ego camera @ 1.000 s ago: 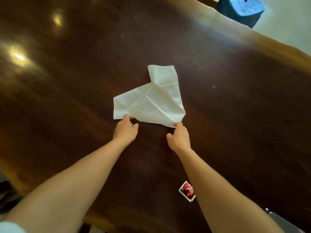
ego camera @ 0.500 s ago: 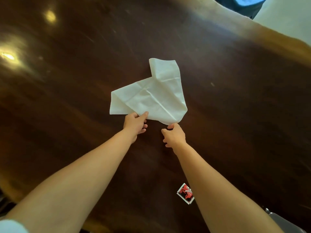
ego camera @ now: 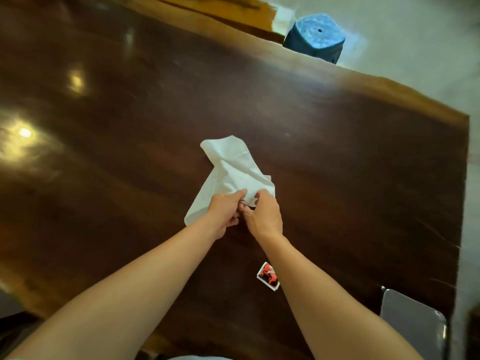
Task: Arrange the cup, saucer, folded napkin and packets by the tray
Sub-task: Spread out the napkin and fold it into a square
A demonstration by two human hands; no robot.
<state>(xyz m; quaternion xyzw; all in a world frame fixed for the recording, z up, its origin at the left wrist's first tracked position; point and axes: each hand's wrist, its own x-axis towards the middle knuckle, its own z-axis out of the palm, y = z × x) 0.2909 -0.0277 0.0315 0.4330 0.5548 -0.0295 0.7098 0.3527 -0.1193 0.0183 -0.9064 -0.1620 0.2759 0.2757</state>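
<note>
Lamp reflections glint on the left half of a dark, polished wooden table (ego camera: pixel 130 113), with a blue stool (ego camera: pixel 315 37) standing on the pale floor beyond its far edge and the corner of a grey chair (ego camera: pixel 413 326) showing past its right edge, close to the person. A small red-and-white packet (ego camera: pixel 268 276) lies flat on the wood between the two forearms, just beside the right one, and apart from the cloth. Near the middle of the table a white napkin (ego camera: pixel 231 170), crumpled and partly gathered, is held at its near end. The left hand (ego camera: pixel 223 211) curls its fingers and clamps thumb and forefinger on the fabric, while the right hand (ego camera: pixel 265 216), close against the left, pinches the same bunched edge. The napkin's long axis runs away from the person, leaning slightly left, and ends in a rounded flap; one corner trails out to the left under the left wrist. Whether the far end rests on the wood cannot be told. The far edge slants down to the right and meets the right edge at a corner; the napkin sits well apart from both, with broad wood stretching to the left and beyond it
</note>
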